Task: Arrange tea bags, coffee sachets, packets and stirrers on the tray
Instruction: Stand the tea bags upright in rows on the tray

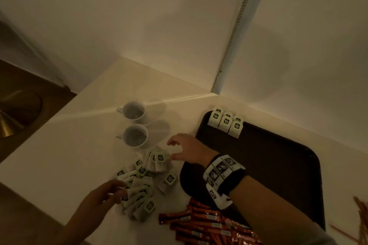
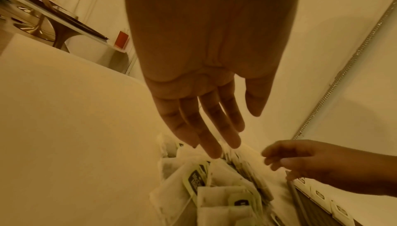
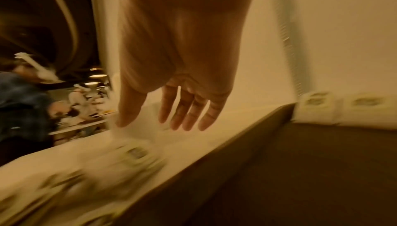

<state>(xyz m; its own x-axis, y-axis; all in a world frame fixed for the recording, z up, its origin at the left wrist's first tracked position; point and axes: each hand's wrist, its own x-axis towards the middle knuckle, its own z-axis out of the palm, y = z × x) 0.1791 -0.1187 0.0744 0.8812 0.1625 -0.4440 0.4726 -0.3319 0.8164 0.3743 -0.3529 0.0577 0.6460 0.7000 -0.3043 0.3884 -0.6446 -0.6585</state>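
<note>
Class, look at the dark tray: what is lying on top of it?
On the tray a small group of tea bags stands at its far corner. The right hand's forearm covers part of the near side, so that patch cannot be seen.

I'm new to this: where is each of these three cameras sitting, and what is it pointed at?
Head: worn on the head, looking down at the tray, loose tea bags, both hands and forearms.
Left wrist: looks along the open left hand down at the loose tea bags; the right hand enters.
Right wrist: blurred, looks along the open right hand past the tray's edge.
Shared: all three show the loose tea bags.
</note>
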